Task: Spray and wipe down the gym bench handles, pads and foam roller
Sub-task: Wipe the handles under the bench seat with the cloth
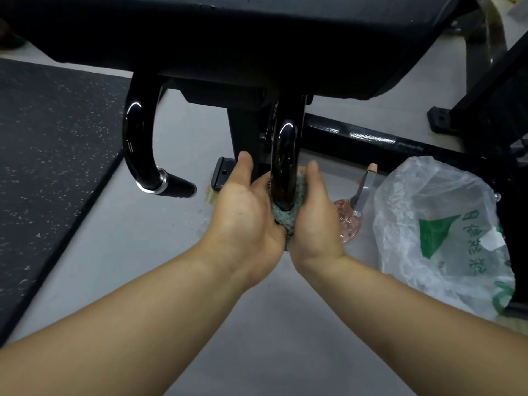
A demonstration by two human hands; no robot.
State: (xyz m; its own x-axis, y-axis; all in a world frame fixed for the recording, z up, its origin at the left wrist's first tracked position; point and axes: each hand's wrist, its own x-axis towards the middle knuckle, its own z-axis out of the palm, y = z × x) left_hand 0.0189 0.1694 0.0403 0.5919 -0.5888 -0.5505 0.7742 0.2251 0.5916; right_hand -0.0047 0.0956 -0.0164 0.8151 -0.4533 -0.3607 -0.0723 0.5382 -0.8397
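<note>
Middle of the frame: fluffy grey-green cloth (285, 224) wrapped round the shiny black curved metal handle (283, 158). Squeezed from both sides by left hand (243, 207) and right hand (313, 221), to rub all round at once. Pink see-through spray bottle (350, 221) put down on the floor (271, 324), right, close by.

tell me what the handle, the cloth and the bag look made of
Handle: probably metal tube in glossy black paint, given the sharp highlights. Cloth: fluffy grey-green microfibre or terry, judging by its nubby pile. Bag: thin translucent plastic film, crinkled, with green print.
</note>
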